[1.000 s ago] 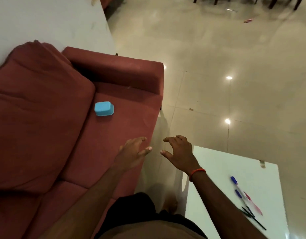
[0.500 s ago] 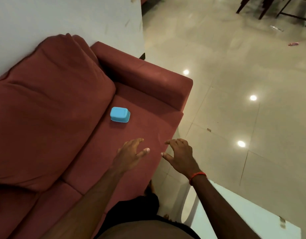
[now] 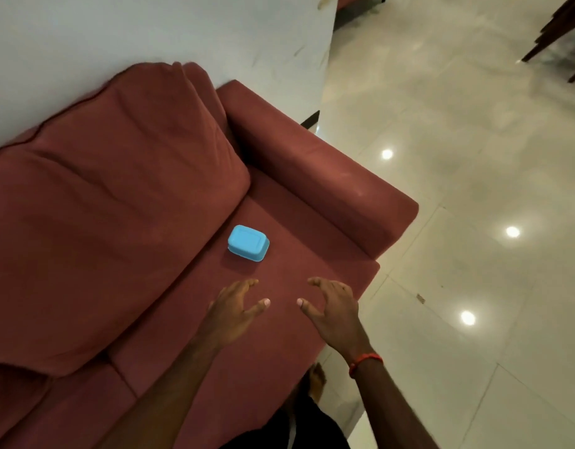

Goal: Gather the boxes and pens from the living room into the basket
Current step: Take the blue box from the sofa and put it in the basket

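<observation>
head view: empty hands [image 3: 237,311] [image 3: 333,307] near blue box [image 3: 248,243]

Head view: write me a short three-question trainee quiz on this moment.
1. True or false: the left hand grips the blue box.
2. The blue box lies on: A) a shelf, B) the sofa seat, C) a basket.
3. Fill in: the red band sits on the ___ wrist.
Key: 1 false, the left hand is open and short of the box; 2 B; 3 right.
</observation>
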